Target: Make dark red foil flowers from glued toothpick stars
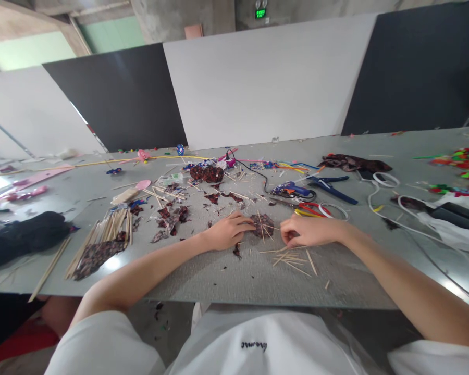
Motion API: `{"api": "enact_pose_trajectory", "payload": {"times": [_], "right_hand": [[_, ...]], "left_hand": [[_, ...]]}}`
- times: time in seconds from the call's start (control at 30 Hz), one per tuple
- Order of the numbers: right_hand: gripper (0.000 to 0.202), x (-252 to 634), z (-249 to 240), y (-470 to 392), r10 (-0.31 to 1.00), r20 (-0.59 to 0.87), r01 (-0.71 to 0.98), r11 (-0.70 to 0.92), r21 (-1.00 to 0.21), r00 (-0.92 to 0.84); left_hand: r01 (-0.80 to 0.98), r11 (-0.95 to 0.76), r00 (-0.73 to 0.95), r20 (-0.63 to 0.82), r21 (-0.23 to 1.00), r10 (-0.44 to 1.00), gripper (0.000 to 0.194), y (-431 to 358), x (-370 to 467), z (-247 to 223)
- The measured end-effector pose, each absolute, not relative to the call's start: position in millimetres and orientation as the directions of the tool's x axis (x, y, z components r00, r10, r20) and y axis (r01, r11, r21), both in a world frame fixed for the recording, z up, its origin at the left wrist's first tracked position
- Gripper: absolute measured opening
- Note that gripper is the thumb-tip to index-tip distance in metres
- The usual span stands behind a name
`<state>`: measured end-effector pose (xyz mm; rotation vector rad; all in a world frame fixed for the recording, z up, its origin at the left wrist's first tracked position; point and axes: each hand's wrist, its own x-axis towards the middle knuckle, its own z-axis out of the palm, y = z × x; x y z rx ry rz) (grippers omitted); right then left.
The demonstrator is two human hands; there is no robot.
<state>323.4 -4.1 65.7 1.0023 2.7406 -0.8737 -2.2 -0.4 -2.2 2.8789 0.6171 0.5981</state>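
Between my hands lies a round, dark red-brown patterned cloth piece (pixel 264 233), with thin wooden sticks crossing over it like spokes. My left hand (pixel 231 230) is closed at its left edge, fingertips on the cloth. On the other side my right hand (pixel 303 232) pinches a thin wooden stick (pixel 274 228) that points at the round piece. Just below the right hand, short loose sticks (pixel 293 259) lie in a small heap. A dark cloth scrap (pixel 237 251) sits below my left fingers.
Beyond the hands are a blue glue gun (pixel 293 188), blue-handled pliers (pixel 334 187) and red-and-yellow-handled tools (pixel 310 209). A bundle of long sticks (pixel 111 229) partly wrapped in patterned cloth lies left. White cables (pixel 404 229) run along the right. Cloth scraps (pixel 172 217) litter the grey table (pixel 219 284).
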Motion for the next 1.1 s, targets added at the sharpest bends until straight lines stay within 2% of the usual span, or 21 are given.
{"api": "enact_pose_trajectory", "payload": {"times": [0.23,0.6,0.8,0.87,1.03,1.1], "right_hand": [[0.017,327.0,66.5,4.3,0.579,-0.105,0.553,0.686,-0.473,-0.808],[0.026,323.5,69.9,1.5,0.671,-0.121,0.628,0.594,-0.503,-0.732],[0.036,321.7,56.3,12.5,0.767,0.059,0.61,0.552,-0.569,-0.639],[0.033,321.9,50.4,16.9,0.766,0.091,0.614,0.574,-0.542,-0.636],[0.028,319.9,37.5,23.7,0.75,0.248,0.663,0.659,-0.356,-0.613],[0.028,318.4,32.2,25.5,0.706,0.314,0.636,0.708,-0.308,-0.634]], "left_hand": [[0.372,-0.906,0.838,0.345,0.203,0.422,0.043,-1.3,-2.1,-0.1],[0.368,-0.91,0.839,0.352,0.193,0.414,0.044,0.6,-2.1,-3.4],[0.37,-0.907,0.837,0.352,0.2,0.418,0.043,-1.0,-1.8,-0.9],[0.373,-0.906,0.836,0.35,0.199,0.422,0.043,-1.4,-1.4,-0.2],[0.363,-0.911,0.84,0.355,0.196,0.411,0.042,-1.2,-0.8,-0.5],[0.363,-0.911,0.839,0.357,0.198,0.412,0.041,-1.1,-0.9,-0.8]]}}
